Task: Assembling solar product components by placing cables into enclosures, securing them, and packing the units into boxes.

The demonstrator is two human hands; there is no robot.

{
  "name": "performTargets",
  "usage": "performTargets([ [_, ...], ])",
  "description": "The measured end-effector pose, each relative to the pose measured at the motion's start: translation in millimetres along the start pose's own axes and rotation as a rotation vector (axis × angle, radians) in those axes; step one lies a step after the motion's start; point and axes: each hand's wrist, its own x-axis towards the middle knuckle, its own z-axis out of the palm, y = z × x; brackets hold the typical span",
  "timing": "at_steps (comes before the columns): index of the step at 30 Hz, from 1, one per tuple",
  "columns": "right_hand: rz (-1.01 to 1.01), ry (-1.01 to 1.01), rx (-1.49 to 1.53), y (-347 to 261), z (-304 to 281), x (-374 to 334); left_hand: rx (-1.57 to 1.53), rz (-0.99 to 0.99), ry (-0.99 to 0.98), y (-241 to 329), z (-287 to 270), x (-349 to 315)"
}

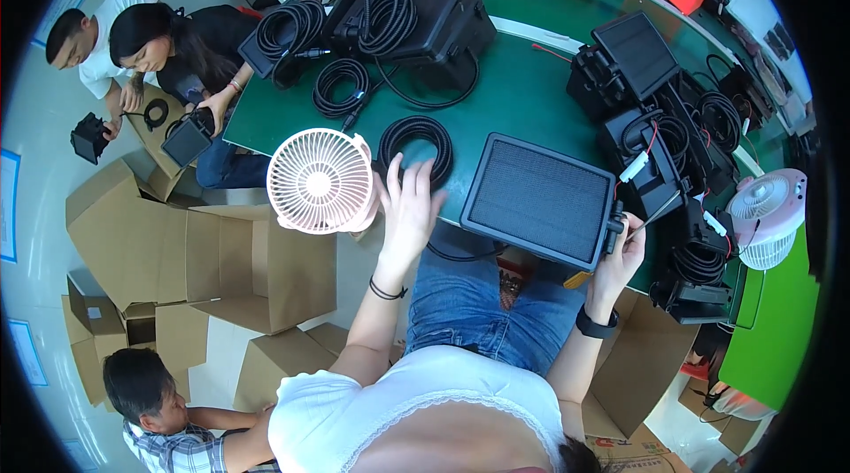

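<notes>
**Two hands at the edge of the green bench**

Denim fills the space just below me, my knees (482, 296) tucked under the near edge of the green table (522, 92), so both arms only have to go a short way forward. Left hand (409, 203) rests with its fingers spread apart and closed on nothing, fingertips lying on the near rim of a coiled black cable (416, 147) that sits flat on the mat. Just beside that hand, on its outer side, a small pink fan (320, 181) stands at the table corner, its grille turned up toward me, I reckon for the air. Right hand (622, 247) is closed on the right-hand edge of a flat dark panel (540, 200), thumb side against the bracket there; the panel lies tilted across the table edge, half over my lap, which I judge keeps its face up and within easy reach. A thin red and white lead (639, 163) runs off its far corner.

Farther out lie more cable coils (341, 88) and black lamp housings (425, 21), with a row of stacked units (655, 119) to the right and a second fan (768, 216) past them. Open cardboard boxes (230, 265) crowd the floor on the left, where other people sit handling the same black parts
</notes>
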Motion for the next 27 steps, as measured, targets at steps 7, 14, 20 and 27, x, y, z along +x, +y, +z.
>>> performTargets([
  [7, -0.019, -0.003, 0.016, 5, -3, -4, -0.715, -0.232, 0.434, -10, 9, -16],
  [14, 0.031, -0.020, 0.081, -1, -1, -5, -0.450, 0.529, 0.504, 29, -62, -7],
  [20, 0.059, 0.021, 0.069, 3, -3, -6, -0.404, 0.590, -0.164, 77, -86, 24],
  [27, 0.047, -0.022, 0.055, -10, -3, -9, -0.394, 0.533, 0.014, 72, -62, 21],
])
